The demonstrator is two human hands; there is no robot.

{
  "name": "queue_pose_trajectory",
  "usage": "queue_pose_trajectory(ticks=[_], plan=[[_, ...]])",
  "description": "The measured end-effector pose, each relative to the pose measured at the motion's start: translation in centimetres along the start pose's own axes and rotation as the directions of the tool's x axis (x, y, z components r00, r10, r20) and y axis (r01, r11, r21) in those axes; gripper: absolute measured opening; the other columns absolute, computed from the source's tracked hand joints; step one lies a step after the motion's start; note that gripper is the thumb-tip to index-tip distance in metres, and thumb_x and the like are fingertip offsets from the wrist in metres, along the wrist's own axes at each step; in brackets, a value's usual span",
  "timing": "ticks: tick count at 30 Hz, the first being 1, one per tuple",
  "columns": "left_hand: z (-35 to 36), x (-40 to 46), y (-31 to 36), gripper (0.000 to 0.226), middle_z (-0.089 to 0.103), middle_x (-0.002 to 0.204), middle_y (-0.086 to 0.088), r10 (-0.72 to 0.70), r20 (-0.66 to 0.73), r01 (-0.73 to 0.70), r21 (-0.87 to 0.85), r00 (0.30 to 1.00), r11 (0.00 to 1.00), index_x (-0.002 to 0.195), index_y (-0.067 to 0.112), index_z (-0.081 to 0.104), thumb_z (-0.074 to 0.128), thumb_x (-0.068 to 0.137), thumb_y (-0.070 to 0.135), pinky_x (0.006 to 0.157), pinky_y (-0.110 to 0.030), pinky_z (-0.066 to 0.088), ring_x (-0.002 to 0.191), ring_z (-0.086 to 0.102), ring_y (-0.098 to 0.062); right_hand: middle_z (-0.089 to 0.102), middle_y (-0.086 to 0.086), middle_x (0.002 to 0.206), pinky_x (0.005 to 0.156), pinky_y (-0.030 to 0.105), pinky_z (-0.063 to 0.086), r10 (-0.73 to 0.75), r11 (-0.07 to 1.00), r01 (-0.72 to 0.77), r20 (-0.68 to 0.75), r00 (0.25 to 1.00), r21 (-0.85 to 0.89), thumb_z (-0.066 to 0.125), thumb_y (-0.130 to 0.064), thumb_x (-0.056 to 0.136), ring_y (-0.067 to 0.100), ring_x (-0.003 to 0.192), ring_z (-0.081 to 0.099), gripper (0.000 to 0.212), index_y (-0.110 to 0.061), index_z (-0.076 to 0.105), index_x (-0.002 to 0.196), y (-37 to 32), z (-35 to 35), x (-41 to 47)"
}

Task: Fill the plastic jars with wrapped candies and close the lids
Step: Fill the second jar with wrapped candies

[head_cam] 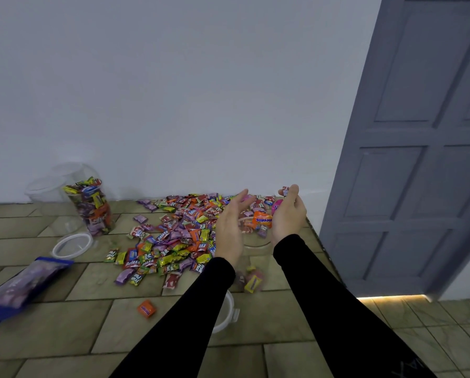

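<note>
A big pile of wrapped candies [179,236] lies on the tiled floor by the wall. A clear plastic jar [257,251] stands open between my forearms, with a few candies [251,282] at its bottom. Above its mouth, my left hand [229,225] is open with the palm turned inward. My right hand [289,214] is curled around some candies, one pinched at the fingertips. An orange Mentos candy [263,220] and others are loose between my hands over the jar. A jar full of candies [91,208] stands at the left without a lid.
Empty clear jars [51,186] stand behind the full one. A white-rimmed lid [71,244] lies in front of it, and another lid [229,315] lies under my left forearm. A blue candy bag [23,287] and a stray orange candy [146,309] lie nearer. A grey door [419,159] is at the right.
</note>
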State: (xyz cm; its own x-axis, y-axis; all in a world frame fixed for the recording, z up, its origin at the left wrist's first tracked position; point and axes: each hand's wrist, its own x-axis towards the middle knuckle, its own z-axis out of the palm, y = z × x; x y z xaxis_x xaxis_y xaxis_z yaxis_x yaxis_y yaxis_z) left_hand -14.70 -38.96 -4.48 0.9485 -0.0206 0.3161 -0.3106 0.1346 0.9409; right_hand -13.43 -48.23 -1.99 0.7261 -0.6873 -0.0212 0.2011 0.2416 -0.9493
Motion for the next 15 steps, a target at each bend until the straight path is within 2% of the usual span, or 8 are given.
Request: queue_pose_trajectory(ticks=[2,5,7,9,11,13,15], plan=[[-0.3,-0.2,-0.5,0.052,0.066,0.121,0.004,-0.108,-0.019,0.106,-0.084,0.994,0.991,0.118,0.024,0.063,0.020,0.102,0.049,0.087,-0.018,0.047,0.101,0.062,0.002,0.061,0.000,0.081,0.077,0.044,0.049,-0.004,1.000,0.004,0.011,1.000,0.008,0.033,-0.062,0.092,0.026,0.081,0.059,0.048,-0.026,0.063,0.080,0.0,0.2,-0.4],[-0.7,-0.4,-1.3,0.066,0.071,0.108,0.006,-0.262,-0.019,0.255,-0.169,0.965,0.952,0.101,0.027,0.072,0.018,0.093,0.063,0.103,-0.048,0.040,0.095,0.066,-0.020,0.065,0.002,0.087,0.084,0.050,0.053,0.013,1.000,-0.013,0.046,0.999,0.000,0.030,-0.079,0.074,0.029,0.090,0.066,0.056,-0.034,0.063,0.077,0.4,0.5,-0.6],[-0.8,-0.4,-1.5,0.073,0.072,0.110,-0.004,-0.295,-0.023,0.288,-0.160,0.955,0.944,0.097,0.026,0.074,0.015,0.089,0.069,0.101,-0.049,0.039,0.091,0.067,-0.023,0.065,0.001,0.093,0.090,0.053,0.052,0.030,0.999,-0.029,0.075,0.997,-0.013,0.028,-0.084,0.068,0.031,0.099,0.066,0.058,-0.038,0.062,0.078,0.3,0.5,-0.7],[-0.7,-0.2,-1.9,0.076,0.074,0.097,-0.005,-0.319,-0.025,0.310,-0.184,0.947,0.933,0.093,0.024,0.074,0.013,0.090,0.070,0.087,-0.043,0.046,0.087,0.068,-0.022,0.062,-0.003,0.093,0.093,0.053,0.051,0.036,0.999,-0.034,0.096,0.995,-0.024,0.029,-0.081,0.076,0.029,0.100,0.065,0.053,-0.039,0.060,0.081,0.2,0.4,-0.8],[-0.7,0.1,-2.5,0.074,0.074,0.084,-0.006,-0.342,-0.012,0.332,-0.204,0.940,0.921,0.090,0.021,0.074,0.013,0.096,0.063,0.074,-0.036,0.046,0.079,0.067,-0.022,0.065,-0.003,0.095,0.093,0.054,0.050,0.016,0.999,-0.011,0.113,0.994,-0.041,0.031,-0.075,0.083,0.026,0.099,0.065,0.046,-0.039,0.060,0.081,0.1,0.4,-0.8],[-0.8,0.3,-3.0,0.070,0.072,0.089,-0.011,-0.352,-0.010,0.341,-0.219,0.936,0.914,0.087,0.022,0.078,0.018,0.102,0.054,0.085,-0.043,0.043,0.079,0.066,-0.025,0.067,-0.008,0.096,0.093,0.051,0.051,0.006,0.999,0.001,0.121,0.993,-0.051,0.032,-0.072,0.086,0.020,0.099,0.065,0.044,-0.038,0.060,0.081,-0.3,0.5,-0.9],[-0.9,0.5,-3.4,0.062,0.071,0.102,-0.017,-0.356,0.008,0.349,-0.219,0.935,0.911,0.096,0.017,0.078,0.022,0.102,0.043,0.097,-0.048,0.042,0.089,0.065,-0.030,0.060,-0.019,0.092,0.096,0.043,0.049,-0.009,0.998,0.017,0.128,0.992,-0.061,0.033,-0.058,0.096,0.008,0.095,0.058,0.038,-0.033,0.059,0.085,-0.4,0.6,-0.8]])
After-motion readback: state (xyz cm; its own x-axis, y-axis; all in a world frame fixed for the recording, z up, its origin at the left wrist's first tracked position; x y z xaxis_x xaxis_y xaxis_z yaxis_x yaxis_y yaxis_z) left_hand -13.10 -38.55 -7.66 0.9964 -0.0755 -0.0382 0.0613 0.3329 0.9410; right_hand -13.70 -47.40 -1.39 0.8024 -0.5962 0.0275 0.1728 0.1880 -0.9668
